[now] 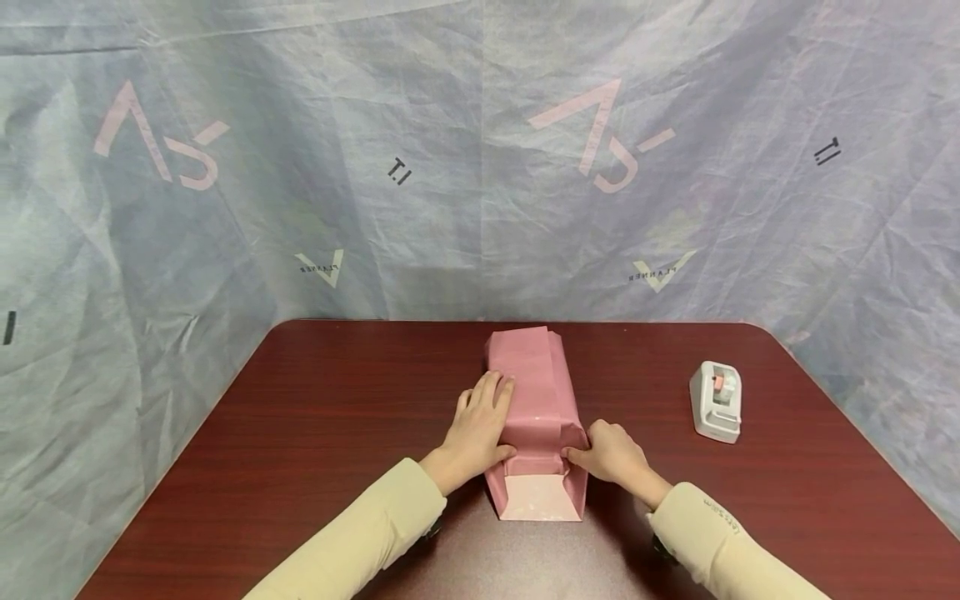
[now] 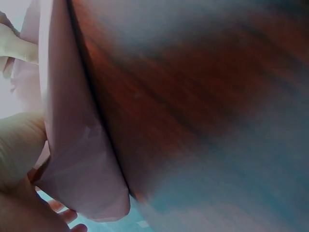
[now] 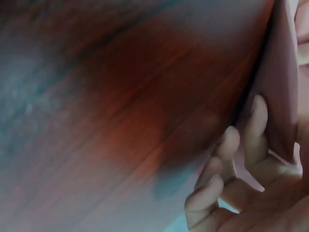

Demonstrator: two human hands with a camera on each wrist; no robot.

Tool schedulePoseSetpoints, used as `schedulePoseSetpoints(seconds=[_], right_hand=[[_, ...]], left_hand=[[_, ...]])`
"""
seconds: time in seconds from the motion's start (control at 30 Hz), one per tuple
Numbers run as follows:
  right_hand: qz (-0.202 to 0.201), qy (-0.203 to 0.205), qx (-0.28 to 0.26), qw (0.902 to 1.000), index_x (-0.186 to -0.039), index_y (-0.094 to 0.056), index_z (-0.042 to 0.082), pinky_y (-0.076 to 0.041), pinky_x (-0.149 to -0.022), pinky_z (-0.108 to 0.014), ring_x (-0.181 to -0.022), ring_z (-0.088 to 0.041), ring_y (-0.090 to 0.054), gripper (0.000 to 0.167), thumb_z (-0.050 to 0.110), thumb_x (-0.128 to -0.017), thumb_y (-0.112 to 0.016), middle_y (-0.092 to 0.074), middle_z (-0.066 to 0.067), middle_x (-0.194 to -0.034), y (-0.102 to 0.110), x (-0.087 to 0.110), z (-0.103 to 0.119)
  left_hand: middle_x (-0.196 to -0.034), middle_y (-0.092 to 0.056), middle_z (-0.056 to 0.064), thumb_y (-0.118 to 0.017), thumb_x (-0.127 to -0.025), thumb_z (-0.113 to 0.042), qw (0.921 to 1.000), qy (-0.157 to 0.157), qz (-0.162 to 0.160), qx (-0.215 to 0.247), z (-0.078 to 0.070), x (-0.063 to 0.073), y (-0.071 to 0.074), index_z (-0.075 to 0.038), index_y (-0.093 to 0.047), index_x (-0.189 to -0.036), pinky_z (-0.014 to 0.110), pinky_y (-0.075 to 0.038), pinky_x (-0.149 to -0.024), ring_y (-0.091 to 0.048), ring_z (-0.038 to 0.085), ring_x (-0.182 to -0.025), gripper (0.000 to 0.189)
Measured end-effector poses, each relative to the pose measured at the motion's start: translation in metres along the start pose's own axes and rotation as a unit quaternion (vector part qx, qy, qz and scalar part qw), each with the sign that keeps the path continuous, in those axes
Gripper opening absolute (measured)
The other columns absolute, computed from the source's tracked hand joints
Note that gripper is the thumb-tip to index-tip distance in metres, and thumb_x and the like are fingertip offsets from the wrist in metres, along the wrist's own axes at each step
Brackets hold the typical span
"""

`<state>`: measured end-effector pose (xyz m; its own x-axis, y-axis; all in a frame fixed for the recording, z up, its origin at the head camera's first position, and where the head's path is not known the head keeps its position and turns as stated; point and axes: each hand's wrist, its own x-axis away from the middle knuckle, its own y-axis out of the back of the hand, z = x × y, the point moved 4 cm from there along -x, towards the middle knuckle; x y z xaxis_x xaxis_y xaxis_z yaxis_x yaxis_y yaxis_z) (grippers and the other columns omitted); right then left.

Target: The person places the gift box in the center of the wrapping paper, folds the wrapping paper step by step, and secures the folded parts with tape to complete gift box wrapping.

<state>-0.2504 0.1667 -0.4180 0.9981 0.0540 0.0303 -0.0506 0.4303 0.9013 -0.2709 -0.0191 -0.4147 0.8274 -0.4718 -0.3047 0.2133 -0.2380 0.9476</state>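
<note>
A long package wrapped in pink paper (image 1: 525, 392) lies lengthwise on the table, and its near end is partly folded in. At that end a pale flap (image 1: 534, 498) lies spread toward me, its sides tapering out to the pink edges. My left hand (image 1: 472, 429) rests along the package's left upper edge with fingers extended and its thumb at the near end. On the right, my right hand (image 1: 617, 454) pinches the paper at the near corner, thumb on the fold. Its bent fingers (image 3: 229, 145) touch the side of the wrapping in the right wrist view.
A white tape dispenser (image 1: 716, 402) with a small coral-coloured part stands on the dark red wooden table (image 1: 337, 400), right of the package. Behind the table hangs a grey-blue printed cloth (image 1: 450, 208), which also runs along both sides.
</note>
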Motion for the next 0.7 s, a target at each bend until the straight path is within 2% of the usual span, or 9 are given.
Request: schedulePoseSetpoints(seconds=[0.07, 0.27, 0.53, 0.7], right_hand=[[0.015, -0.010, -0.001, 0.9998, -0.050, -0.043, 0.014, -0.028, -0.042, -0.027, -0.049, -0.012, -0.038, 0.041, 0.032, -0.077, -0.069, -0.038, 0.004, -0.049, -0.0012, -0.0009, -0.0010], [0.024, -0.020, 0.018, 0.9994, -0.066, -0.055, 0.008, -0.038, -0.049, -0.037, -0.059, -0.018, -0.049, 0.030, 0.032, -0.079, -0.067, -0.059, -0.009, -0.069, -0.0036, -0.0033, 0.0010], [0.051, -0.023, 0.015, 0.9983, -0.065, -0.055, 0.009, -0.037, -0.049, -0.036, -0.059, -0.019, -0.047, 0.027, 0.031, -0.076, -0.067, -0.054, -0.004, -0.064, 0.0002, -0.0015, 0.0013], [0.033, -0.026, 0.010, 0.9990, -0.069, -0.055, 0.006, -0.040, -0.051, -0.040, -0.061, -0.020, -0.050, 0.024, 0.027, -0.076, -0.066, -0.060, -0.010, -0.072, -0.0010, -0.0038, 0.0012]], left_hand=[[-0.142, -0.029, 0.018, -0.081, -0.064, -0.041, 1.0000, 0.001, 0.002, -0.002, 0.0000, 0.0001, -0.0005, -0.005, -0.027, -0.141, 0.047, -0.031, -0.098, -0.024, 0.032, -0.135, 0.101], [-0.142, -0.029, 0.019, -0.081, -0.064, -0.040, 0.9999, 0.002, 0.004, -0.010, -0.0006, 0.0005, -0.0002, -0.004, -0.028, -0.141, 0.047, -0.031, -0.098, -0.024, 0.032, -0.135, 0.100], [-0.143, -0.028, 0.019, -0.080, -0.065, -0.041, 0.9999, 0.002, 0.009, -0.013, -0.0015, 0.0005, 0.0006, -0.004, -0.027, -0.142, 0.047, -0.031, -0.099, -0.023, 0.032, -0.136, 0.101], [-0.143, -0.028, 0.018, -0.081, -0.064, -0.040, 0.9999, 0.003, 0.010, -0.012, -0.0015, 0.0000, 0.0003, -0.004, -0.026, -0.142, 0.047, -0.030, -0.099, -0.023, 0.032, -0.136, 0.102]])
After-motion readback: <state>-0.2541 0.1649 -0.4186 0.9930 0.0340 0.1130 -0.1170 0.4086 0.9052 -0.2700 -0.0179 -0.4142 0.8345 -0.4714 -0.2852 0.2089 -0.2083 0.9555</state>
